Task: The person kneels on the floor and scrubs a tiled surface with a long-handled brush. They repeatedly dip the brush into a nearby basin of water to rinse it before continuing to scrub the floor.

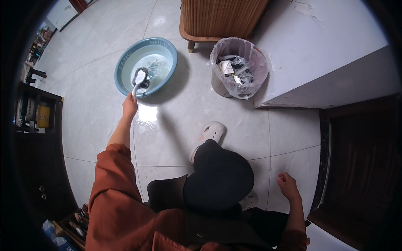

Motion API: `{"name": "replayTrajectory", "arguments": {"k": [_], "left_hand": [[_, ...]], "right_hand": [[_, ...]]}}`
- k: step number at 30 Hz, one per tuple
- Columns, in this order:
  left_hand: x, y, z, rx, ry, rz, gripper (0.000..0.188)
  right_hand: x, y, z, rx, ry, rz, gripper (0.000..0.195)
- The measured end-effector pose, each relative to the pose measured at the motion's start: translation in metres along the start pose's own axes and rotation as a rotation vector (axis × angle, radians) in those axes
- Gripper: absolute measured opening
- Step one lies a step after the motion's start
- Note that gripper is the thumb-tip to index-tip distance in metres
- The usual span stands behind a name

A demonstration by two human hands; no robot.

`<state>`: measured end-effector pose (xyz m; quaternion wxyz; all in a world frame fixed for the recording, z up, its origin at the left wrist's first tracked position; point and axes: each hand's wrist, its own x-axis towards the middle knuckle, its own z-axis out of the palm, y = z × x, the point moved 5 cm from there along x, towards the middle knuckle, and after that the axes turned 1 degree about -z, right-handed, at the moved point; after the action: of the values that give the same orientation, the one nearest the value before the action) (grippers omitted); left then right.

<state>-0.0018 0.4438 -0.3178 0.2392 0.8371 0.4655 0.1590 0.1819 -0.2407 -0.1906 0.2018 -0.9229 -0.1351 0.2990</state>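
My left hand (129, 107) grips the end of a white-handled scrubber (140, 76) at the near rim of a blue plastic basin (120, 78). A dark, fuzzy fringe surrounds the scrubber's white head, which is inside the basin. Shallow, slightly foamy water (160, 64) covers the basin's bottom. Raised writing runs along the inner wall. On the right, my right hand (287, 185) hangs above the floor with its fingers loosely curled and nothing in it.
A lined trash bin (221, 86) holding rubbish stands right of the basin, beside a white wall corner (301, 62). Behind it is a slatted wooden cabinet (220, 18). A dark cabinet (37, 163) lines the left. My clog (212, 133) rests on the tiled floor (169, 131).
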Motion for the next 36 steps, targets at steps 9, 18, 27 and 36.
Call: {"name": "replayTrajectory", "arguments": {"k": [9,18,27,36], "left_hand": [[-0.038,0.035,0.009,-1.939,-0.502,-0.841,0.024],[-0.058,0.016,0.041,-1.594,-0.466,-0.918,0.02],[-0.102,0.119,-0.008,-2.173,-0.786,-0.688,0.044],[-0.187,0.284,-0.074,-1.76,-1.295,-0.453,0.039]], "right_hand": [[-0.003,-0.003,-0.006,-0.015,0.012,-0.031,0.019],[-0.007,-0.006,-0.007,0.017,0.009,-0.038,0.02],[-0.001,-0.008,0.002,-0.023,-0.026,-0.07,0.022],[-0.007,-0.058,-0.01,0.13,0.085,-0.183,0.022]]}}
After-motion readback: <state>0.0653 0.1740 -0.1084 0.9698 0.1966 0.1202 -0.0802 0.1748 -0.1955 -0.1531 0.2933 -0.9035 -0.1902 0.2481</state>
